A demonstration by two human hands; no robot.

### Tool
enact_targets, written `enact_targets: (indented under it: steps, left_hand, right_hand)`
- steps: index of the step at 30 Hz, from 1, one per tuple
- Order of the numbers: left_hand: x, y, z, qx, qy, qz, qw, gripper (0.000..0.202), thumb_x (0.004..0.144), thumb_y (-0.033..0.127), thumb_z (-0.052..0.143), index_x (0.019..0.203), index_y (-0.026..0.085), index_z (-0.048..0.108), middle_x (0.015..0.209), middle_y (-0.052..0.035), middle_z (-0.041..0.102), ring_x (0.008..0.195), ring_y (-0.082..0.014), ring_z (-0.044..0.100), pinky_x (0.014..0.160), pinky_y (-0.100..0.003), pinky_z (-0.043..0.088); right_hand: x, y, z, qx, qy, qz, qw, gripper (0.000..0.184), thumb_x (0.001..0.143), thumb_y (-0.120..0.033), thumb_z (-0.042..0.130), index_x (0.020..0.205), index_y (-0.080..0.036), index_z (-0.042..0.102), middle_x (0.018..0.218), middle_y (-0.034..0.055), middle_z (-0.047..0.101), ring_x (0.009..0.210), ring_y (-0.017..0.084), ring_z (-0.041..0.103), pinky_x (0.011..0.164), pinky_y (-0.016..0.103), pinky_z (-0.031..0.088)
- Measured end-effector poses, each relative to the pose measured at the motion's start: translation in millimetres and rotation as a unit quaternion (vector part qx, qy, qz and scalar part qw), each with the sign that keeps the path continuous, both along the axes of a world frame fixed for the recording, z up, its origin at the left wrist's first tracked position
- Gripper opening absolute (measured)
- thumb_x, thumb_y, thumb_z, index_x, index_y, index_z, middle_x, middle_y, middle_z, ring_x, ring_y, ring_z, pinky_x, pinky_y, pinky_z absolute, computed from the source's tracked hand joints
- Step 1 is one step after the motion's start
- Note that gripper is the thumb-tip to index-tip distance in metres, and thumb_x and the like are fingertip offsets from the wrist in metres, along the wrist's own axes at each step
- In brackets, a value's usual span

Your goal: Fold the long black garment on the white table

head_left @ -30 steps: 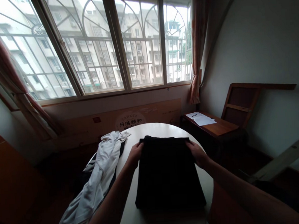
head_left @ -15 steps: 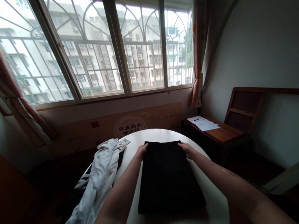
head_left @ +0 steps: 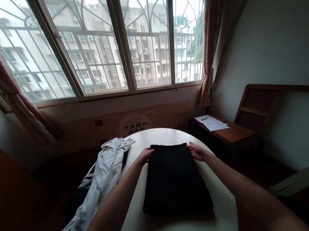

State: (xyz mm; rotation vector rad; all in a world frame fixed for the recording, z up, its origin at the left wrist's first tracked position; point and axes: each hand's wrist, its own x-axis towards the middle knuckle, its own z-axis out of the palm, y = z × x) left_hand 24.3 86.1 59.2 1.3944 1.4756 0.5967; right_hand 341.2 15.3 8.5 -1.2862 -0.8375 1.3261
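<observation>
A folded black garment lies flat in a neat rectangle, its narrower end away from me. My left hand is closed at its far left corner, with the fingertips on the edge. At the far right corner, my right hand has its fingers bent and the fingertips on the garment's edge. Beneath it is a round white table. To the left, a crumpled white and grey garment drapes over the table's side, with dark cloth partly showing under it.
Beyond the table, a long cardboard box with printed characters leans below the barred window. On the right stands a wooden bench bearing white papers and a pen. Curtains hang at both sides of the window.
My view has tipped slightly downward. The right hand's grasp at the far corner looks looser, with more of its fingers showing. The black garment has stayed in nearly the same place.
</observation>
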Motion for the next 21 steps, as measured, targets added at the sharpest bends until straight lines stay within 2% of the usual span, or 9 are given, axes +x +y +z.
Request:
enact_targets:
  steps: [2,3,6,9,11,13,15,17,21]
  left_hand:
    - [-19,-19,5.2,0.029,0.020,-0.011,0.999,0.064,0.092,0.035,0.062,0.147,0.014,0.038,0.118,-0.0148,0.065,0.093,-0.0219,0.067,0.074,-0.032,0.055]
    - [-30,-30,6.9,0.046,0.032,-0.015,0.998,0.071,0.089,0.035,0.063,0.150,0.013,0.034,0.120,-0.0164,0.064,0.095,-0.0233,0.066,0.074,-0.032,0.054]
    - [-63,-71,4.8,0.089,0.064,-0.029,0.994,0.073,0.083,0.037,0.067,0.147,0.011,0.041,0.116,-0.0164,0.066,0.096,-0.0262,0.065,0.082,-0.034,0.051]
    - [-87,-120,-7.8,0.153,0.129,-0.056,0.978,0.068,0.082,0.040,0.062,0.142,0.011,0.048,0.103,-0.0127,0.070,0.098,-0.0279,0.065,0.091,-0.037,0.047]
    - [-95,-153,-18.4,0.200,0.176,-0.069,0.961,0.066,0.086,0.042,0.055,0.145,0.013,0.046,0.105,-0.0122,0.069,0.100,-0.0279,0.065,0.093,-0.038,0.046]
    - [-98,-180,-26.5,0.218,0.181,-0.082,0.955,0.064,0.089,0.044,0.050,0.146,0.016,0.044,0.110,-0.0120,0.068,0.102,-0.0269,0.065,0.093,-0.038,0.047]
    - [-97,-198,-29.9,0.224,0.152,-0.103,0.957,0.062,0.090,0.045,0.049,0.146,0.020,0.044,0.114,-0.0115,0.068,0.103,-0.0260,0.065,0.093,-0.037,0.048]
    - [-95,-207,-29.4,0.230,0.118,-0.129,0.957,0.061,0.089,0.045,0.051,0.145,0.022,0.046,0.115,-0.0110,0.067,0.101,-0.0252,0.065,0.091,-0.035,0.048]
    - [-86,-207,-26.3,0.204,0.058,-0.156,0.965,0.066,0.088,0.046,0.054,0.146,0.018,0.044,0.093,-0.0060,0.067,0.073,-0.0184,0.061,0.072,-0.030,0.047]
  right_hand:
    - [3,-24,4.3,0.005,-0.021,-0.016,1.000,0.086,0.086,-0.029,0.067,0.157,-0.030,0.018,0.118,0.0098,0.066,0.097,0.019,0.068,0.081,0.033,0.056]
    - [4,-39,5.3,0.014,-0.050,-0.025,0.998,0.089,0.086,-0.031,0.067,0.158,-0.031,0.015,0.130,0.0121,0.061,0.108,0.021,0.065,0.088,0.036,0.054]
    - [7,-91,2.8,0.071,-0.159,-0.023,0.985,0.089,0.084,-0.042,0.068,0.158,-0.030,0.019,0.146,0.0169,0.047,0.125,0.027,0.056,0.100,0.042,0.049]
    - [8,-149,-4.3,0.092,-0.218,0.025,0.971,0.087,0.086,-0.054,0.062,0.157,-0.026,0.022,0.134,0.0153,0.056,0.116,0.026,0.060,0.096,0.042,0.050]
    - [6,-183,-8.6,0.066,-0.236,0.060,0.968,0.087,0.088,-0.059,0.057,0.158,-0.021,0.020,0.117,0.0125,0.063,0.099,0.024,0.065,0.088,0.040,0.052]
    - [2,-209,-11.2,0.045,-0.243,0.087,0.965,0.089,0.090,-0.060,0.054,0.159,-0.020,0.016,0.109,0.0100,0.065,0.092,0.023,0.066,0.084,0.038,0.053]
    - [-7,-225,-11.8,0.042,-0.239,0.093,0.966,0.090,0.090,-0.061,0.054,0.160,-0.021,0.014,0.111,0.0102,0.065,0.096,0.024,0.066,0.083,0.037,0.052]
    - [-20,-234,-10.7,0.058,-0.226,0.091,0.968,0.092,0.088,-0.062,0.055,0.160,-0.021,0.014,0.119,0.0126,0.064,0.104,0.026,0.065,0.084,0.038,0.052]
    - [-43,-235,-6.4,0.082,-0.203,0.093,0.971,0.095,0.086,-0.059,0.060,0.160,-0.023,0.013,0.135,0.0167,0.059,0.121,0.030,0.060,0.092,0.041,0.051]
